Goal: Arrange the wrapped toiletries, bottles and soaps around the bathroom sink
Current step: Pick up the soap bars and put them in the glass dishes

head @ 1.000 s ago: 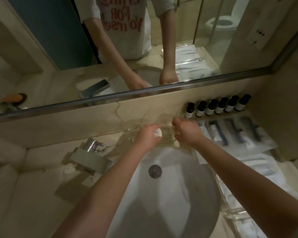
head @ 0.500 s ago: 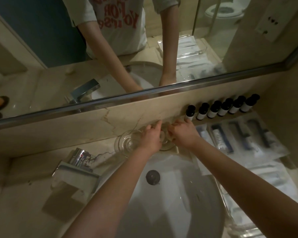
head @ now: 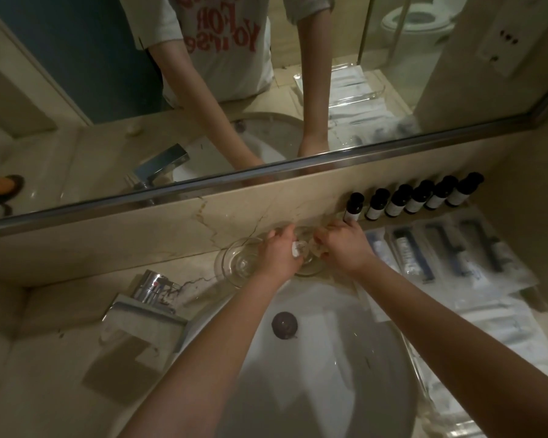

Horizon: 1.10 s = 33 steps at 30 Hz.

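Observation:
My left hand (head: 276, 257) holds a small white wrapped soap (head: 295, 250) over two clear glass dishes: one to the left (head: 234, 263), one under the fingers (head: 309, 268). Both dishes stand on the marble ledge behind the sink (head: 298, 374). Just right of the soap, my right hand (head: 345, 248) pinches what looks like its clear wrapper; the fingertips nearly meet those of my left hand. Several dark-capped small bottles (head: 408, 200) stand in a row against the back wall. Wrapped toiletries (head: 440, 260) lie flat on the counter at the right.
A chrome faucet (head: 146, 295) stands left of the basin, with the drain plug (head: 284, 324) in the bowl. More clear packets (head: 503, 327) cover the right counter toward its front edge. The mirror (head: 266, 90) rises directly above the low marble backsplash.
Both hands have come down and forward onto the glass dishes. The white soap, hidden half a second ago, shows again between the hands.

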Motion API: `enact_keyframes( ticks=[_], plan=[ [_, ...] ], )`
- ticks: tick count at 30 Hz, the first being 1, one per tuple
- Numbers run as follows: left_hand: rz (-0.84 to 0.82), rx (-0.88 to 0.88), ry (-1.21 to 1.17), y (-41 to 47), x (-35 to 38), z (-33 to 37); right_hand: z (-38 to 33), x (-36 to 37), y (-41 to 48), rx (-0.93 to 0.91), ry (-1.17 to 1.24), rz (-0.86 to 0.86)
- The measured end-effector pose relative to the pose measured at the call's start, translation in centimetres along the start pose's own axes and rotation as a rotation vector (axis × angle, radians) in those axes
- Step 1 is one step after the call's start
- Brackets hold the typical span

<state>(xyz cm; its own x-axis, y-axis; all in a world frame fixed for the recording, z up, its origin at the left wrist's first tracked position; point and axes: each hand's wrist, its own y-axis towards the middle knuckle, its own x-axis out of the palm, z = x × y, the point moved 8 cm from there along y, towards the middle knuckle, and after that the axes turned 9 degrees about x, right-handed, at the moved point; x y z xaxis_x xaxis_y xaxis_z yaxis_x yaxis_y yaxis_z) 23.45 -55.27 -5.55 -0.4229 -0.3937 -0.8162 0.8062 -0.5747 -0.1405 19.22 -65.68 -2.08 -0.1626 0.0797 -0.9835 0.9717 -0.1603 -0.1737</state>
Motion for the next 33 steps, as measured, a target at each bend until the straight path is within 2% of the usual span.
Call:
enact_keyframes(
  ticks=[4,13,18,24,29,33],
  plan=[
    [-0.011,0.009,-0.001,-0.1,0.1,0.0,0.1,0.3,-0.1,0.002,0.021,-0.029],
    [0.043,0.068,0.046,-2.8,-3.2,0.8,-0.2,-1.6,-2.4,0.057,0.197,0.090],
    [0.142,0.105,0.047,-6.9,-6.6,0.8,-1.9,-4.4,-5.6,0.054,0.291,0.204],
    [0.229,0.206,0.053,-15.0,-10.0,-0.1,-6.2,-6.4,-11.0,-0.037,0.373,0.229],
    [0.274,0.098,0.011,-23.5,-11.2,-4.1,-12.4,-5.8,-16.2,-0.144,0.430,0.144],
    [0.309,-0.076,0.007,-31.2,-11.6,-9.2,-18.3,-3.7,-20.0,-0.261,0.456,0.056]
  ],
)
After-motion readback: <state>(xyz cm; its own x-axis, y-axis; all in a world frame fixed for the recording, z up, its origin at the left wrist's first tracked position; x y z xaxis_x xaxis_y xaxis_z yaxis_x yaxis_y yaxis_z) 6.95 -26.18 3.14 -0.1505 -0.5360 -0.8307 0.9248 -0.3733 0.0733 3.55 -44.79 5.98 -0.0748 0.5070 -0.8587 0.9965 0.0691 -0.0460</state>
